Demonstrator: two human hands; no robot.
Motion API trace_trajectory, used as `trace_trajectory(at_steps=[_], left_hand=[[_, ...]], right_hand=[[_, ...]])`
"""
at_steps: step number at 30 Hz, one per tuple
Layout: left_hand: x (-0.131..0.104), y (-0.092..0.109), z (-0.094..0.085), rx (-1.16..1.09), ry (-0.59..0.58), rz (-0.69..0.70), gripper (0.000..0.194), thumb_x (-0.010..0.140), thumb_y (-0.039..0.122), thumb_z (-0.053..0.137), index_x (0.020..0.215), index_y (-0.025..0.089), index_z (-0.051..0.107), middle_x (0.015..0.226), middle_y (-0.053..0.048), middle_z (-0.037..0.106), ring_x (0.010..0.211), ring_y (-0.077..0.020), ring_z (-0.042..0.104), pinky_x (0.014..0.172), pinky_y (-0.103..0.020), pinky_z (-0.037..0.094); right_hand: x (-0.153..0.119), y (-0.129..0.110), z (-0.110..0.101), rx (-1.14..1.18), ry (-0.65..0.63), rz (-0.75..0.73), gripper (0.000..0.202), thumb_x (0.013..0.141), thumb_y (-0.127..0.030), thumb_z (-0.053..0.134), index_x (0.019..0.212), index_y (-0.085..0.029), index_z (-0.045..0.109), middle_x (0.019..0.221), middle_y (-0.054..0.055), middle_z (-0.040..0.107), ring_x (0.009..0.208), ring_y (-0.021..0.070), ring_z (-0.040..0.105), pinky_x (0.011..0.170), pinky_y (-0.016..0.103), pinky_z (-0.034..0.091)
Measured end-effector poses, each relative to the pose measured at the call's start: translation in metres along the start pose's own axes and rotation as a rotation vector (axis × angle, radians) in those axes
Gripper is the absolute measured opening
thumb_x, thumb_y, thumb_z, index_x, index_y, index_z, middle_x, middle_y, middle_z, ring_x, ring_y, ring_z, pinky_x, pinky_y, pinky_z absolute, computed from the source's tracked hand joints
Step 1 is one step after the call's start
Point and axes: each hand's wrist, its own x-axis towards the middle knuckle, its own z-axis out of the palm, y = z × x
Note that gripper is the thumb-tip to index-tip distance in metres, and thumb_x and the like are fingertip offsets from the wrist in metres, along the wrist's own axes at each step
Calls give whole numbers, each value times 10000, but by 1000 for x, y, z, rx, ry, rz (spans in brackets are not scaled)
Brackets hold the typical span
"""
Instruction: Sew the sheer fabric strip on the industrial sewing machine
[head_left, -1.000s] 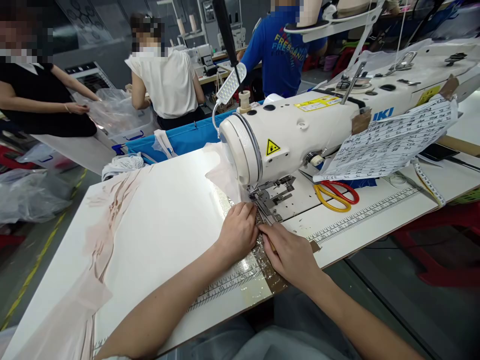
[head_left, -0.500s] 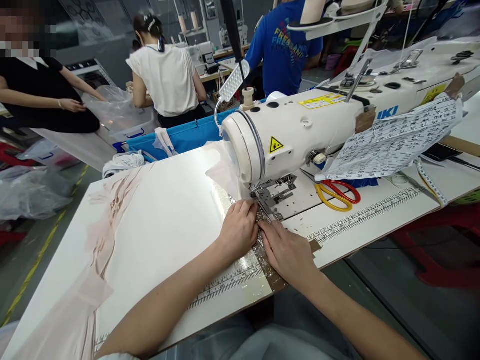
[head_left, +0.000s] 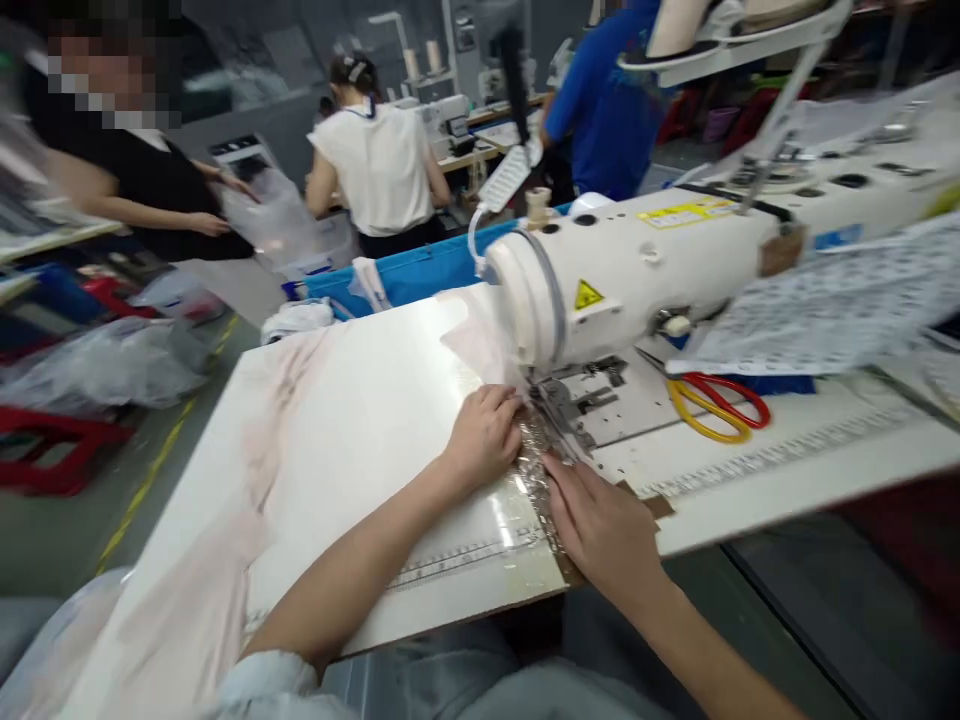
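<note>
Grey cloth covers the lap (head_left: 547,680) at the near edge, and a pale sleeve (head_left: 274,675) ends near the left elbow. Both forearms reach over a white table (head_left: 360,400). The right hand (head_left: 604,515) lies palm down, its fingers close together and pointing at the shiny tape (head_left: 531,470) on the tabletop; whether they pinch anything, I cannot tell. Printed ruler marks (head_left: 465,553) run along the near side, and a brown scrap (head_left: 660,506) sits by the right hand.

Farther in, the left hand (head_left: 484,435) rests left of the tape, its fingers bent and pressed together, the tips at the near end of a sheer pink cloth (head_left: 480,345); a grip on it cannot be made out. That cloth lies beside the head of the sewing machine (head_left: 615,270), just beyond the left fingers. A longer pink length (head_left: 199,590) trails, crumpled, down the table's left side.

Right of the needle area lie scissors (head_left: 712,420) with one red and one yellow handle, below a blurred sheet of paper (head_left: 832,300). Behind the table hangs blue fabric (head_left: 435,258). Beyond it are a person in black (head_left: 157,200) near clear plastic, one in white (head_left: 379,165) and one in blue (head_left: 615,105).
</note>
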Motion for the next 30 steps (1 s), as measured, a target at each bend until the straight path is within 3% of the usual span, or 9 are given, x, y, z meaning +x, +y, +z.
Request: trace_trajectory(at_steps=[5, 7, 9, 11, 16, 19, 25, 27, 30], left_hand=[[-39, -28, -34, -64, -112, -61, 389, 914, 164, 458, 1290, 133, 554, 1325, -121, 577, 1211, -222, 545, 1026, -364, 484], [-79, -40, -50, -80, -130, -185, 371, 937, 199, 461, 1296, 177, 554, 1298, -85, 598, 1177, -192, 573, 1000, -324, 501], [-130, -48, -65, -27, -93, -432, 331, 936, 223, 493, 1253, 220, 586, 1237, -50, 626, 1134, -172, 596, 984, -292, 506], [-183, -54, -80, 75, -36, -623, 330, 904, 194, 518, 1224, 186, 596, 1198, -87, 623, 1125, -210, 592, 997, -339, 498], [-270, -64, -110, 268, 102, -943, 348, 843, 146, 528, 1184, 143, 594, 1216, -154, 571, 1171, -313, 514, 976, -452, 459], [-284, -68, -116, 264, 142, -1032, 160, 887, 207, 504, 959, 167, 642, 1052, -118, 621, 1052, -286, 557, 883, -401, 462], [-275, -71, -122, 161, 350, -1134, 237, 924, 282, 448, 707, 196, 485, 802, -54, 566, 838, -215, 540, 726, -306, 393], [-270, -64, -124, 89, 460, -1148, 271, 953, 308, 370, 703, 209, 408, 713, -24, 495, 748, -193, 503, 690, -295, 376], [-261, -38, -118, -91, 560, -1081, 323, 975, 400, 291, 708, 222, 330, 666, 10, 424, 678, -166, 464, 657, -273, 388]], right_hand=[[-7, 6, 3, 51, 70, -96, 290, 1040, -267, 450, 1145, -111, 671, 901, 79, 732, 594, 177, 601, 500, 294, 336], [-7, 8, 5, 46, 73, -139, 315, 1037, -238, 436, 1259, -113, 620, 919, 72, 738, 530, 165, 551, 455, 298, 301], [-7, 7, 5, 13, 105, -159, 376, 1019, -183, 453, 1378, -108, 532, 939, 60, 745, 481, 151, 514, 416, 297, 279], [-6, 5, 3, -20, 145, -179, 427, 999, -140, 476, 1422, -78, 474, 957, 60, 748, 466, 142, 520, 383, 286, 287], [1, -1, -3, 36, 154, -179, 324, 1010, -161, 399, 1222, -3, 587, 899, 106, 737, 460, 153, 580, 316, 270, 320], [2, -3, -3, 67, 145, -188, 325, 1008, -167, 366, 1170, -20, 606, 903, 114, 736, 507, 175, 634, 313, 269, 344], [-8, 3, 4, 164, 22, 6, 349, 982, -278, 348, 1107, -111, 628, 961, 123, 748, 631, 245, 701, 399, 288, 388], [-9, 4, 3, 325, -78, 153, 351, 946, -386, 375, 995, -156, 635, 817, 105, 740, 550, 251, 671, 422, 307, 397], [-2, -8, -4, 872, -319, 377, 421, 894, -556, 445, 1033, -189, 598, 818, 104, 720, 589, 250, 671, 503, 332, 497]])
